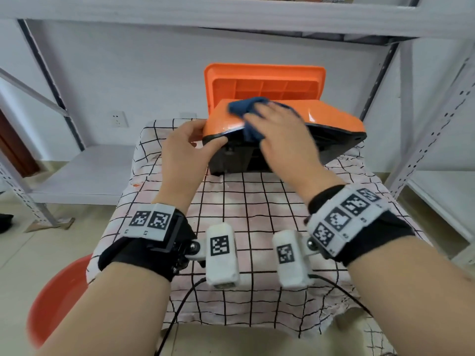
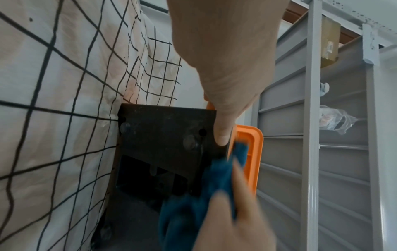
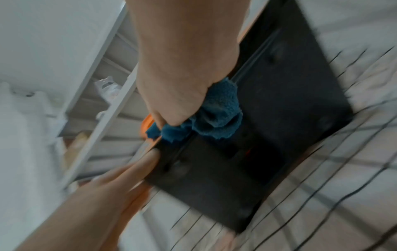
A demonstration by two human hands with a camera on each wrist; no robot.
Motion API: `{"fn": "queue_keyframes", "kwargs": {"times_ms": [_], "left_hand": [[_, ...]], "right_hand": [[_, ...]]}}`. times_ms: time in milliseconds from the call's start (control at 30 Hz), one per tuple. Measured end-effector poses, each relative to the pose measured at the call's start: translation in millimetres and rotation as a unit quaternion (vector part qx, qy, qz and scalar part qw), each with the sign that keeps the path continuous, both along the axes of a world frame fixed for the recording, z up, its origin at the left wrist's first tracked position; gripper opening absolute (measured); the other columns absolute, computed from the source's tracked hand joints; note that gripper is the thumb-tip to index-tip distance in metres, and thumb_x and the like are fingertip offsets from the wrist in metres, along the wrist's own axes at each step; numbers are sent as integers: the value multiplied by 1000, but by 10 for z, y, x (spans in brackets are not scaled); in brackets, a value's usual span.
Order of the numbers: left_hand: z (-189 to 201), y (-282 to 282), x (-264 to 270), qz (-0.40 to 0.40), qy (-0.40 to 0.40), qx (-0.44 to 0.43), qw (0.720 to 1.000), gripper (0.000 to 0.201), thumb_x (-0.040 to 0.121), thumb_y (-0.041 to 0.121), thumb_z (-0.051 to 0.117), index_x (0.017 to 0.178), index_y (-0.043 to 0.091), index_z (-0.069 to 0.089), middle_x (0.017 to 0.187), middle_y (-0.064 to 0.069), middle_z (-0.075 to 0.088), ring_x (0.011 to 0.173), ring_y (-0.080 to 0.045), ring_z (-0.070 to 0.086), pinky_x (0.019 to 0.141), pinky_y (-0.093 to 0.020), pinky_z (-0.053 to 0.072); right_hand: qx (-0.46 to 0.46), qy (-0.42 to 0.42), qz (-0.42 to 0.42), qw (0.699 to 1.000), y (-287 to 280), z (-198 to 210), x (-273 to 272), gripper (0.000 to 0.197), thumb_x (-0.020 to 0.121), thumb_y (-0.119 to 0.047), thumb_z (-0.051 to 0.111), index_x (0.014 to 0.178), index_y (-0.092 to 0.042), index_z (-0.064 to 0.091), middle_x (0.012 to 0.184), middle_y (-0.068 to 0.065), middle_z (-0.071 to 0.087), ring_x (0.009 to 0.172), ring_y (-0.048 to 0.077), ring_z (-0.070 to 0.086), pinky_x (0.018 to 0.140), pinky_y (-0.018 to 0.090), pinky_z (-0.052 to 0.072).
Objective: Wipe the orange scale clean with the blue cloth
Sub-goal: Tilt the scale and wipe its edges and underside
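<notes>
The orange scale [image 1: 331, 116] is tipped up on the checked table, its black underside [image 1: 239, 155] facing me. My left hand [image 1: 185, 145] grips its near left corner, thumb on the black base [image 2: 163, 135] and fingers over the orange top. My right hand [image 1: 282, 134] holds the bunched blue cloth [image 1: 246, 106] against the orange top and over the front edge. The right wrist view, blurred, shows the right hand [image 3: 182, 76] clutching the cloth [image 3: 219, 112] at the rim of the underside [image 3: 279, 118]. The cloth [image 2: 214, 183] also shows in the left wrist view.
An orange ribbed tray [image 1: 264, 80] stands upright right behind the scale. The tablecloth [image 1: 246, 217] covers a small table. Grey metal shelving [image 1: 437, 119] flanks both sides and runs overhead. A red stool [image 1: 56, 294] sits low at the left. Black cables [image 1: 180, 309] hang off the front edge.
</notes>
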State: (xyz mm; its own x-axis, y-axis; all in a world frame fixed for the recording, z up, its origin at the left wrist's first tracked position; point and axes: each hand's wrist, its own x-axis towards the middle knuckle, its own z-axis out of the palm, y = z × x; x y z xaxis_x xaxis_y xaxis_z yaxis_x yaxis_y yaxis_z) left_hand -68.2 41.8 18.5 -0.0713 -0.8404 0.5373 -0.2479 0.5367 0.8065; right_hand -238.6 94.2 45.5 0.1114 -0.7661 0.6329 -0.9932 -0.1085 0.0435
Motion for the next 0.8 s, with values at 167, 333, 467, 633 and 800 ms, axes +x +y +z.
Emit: {"fn": "queue_keyframes", "kwargs": {"times_ms": [167,333,467,633,800], "left_hand": [[12,8,-42,-4,7,6,1000,35,76,32,75,108,23,65,95,16,65,89,2,59,79,-13,44],[20,-10,-43,-13,22,20,999,35,75,30,76,107,24,64,96,15,66,91,2,60,79,-11,43],[30,-27,-20,-25,19,23,999,35,76,28,76,108,23,64,99,12,67,91,0,60,77,-7,41],[37,-69,38,-30,-10,8,999,30,77,24,75,105,24,63,97,11,66,88,1,59,72,1,38],[35,-79,20,-20,-13,-2,1000,33,79,27,74,110,23,64,99,13,65,91,-1,60,71,1,38]], "right_hand": [[-80,-47,-182,979,424,-250,-745,49,81,-2,45,129,-6,53,137,17,49,126,38,43,108,46,32],[-112,-118,-189,968,265,-185,-526,44,85,-6,43,126,-6,56,133,15,53,124,37,44,106,43,29],[-121,-87,-67,987,18,-68,-1,42,71,-12,41,103,-4,67,108,16,66,100,37,60,89,40,44],[-15,-83,38,996,-162,7,483,53,78,-13,37,126,-10,58,132,7,56,124,28,47,108,42,33],[-18,-37,13,999,-121,107,161,50,77,-17,37,123,-19,58,128,3,55,112,30,51,94,40,39]]}}
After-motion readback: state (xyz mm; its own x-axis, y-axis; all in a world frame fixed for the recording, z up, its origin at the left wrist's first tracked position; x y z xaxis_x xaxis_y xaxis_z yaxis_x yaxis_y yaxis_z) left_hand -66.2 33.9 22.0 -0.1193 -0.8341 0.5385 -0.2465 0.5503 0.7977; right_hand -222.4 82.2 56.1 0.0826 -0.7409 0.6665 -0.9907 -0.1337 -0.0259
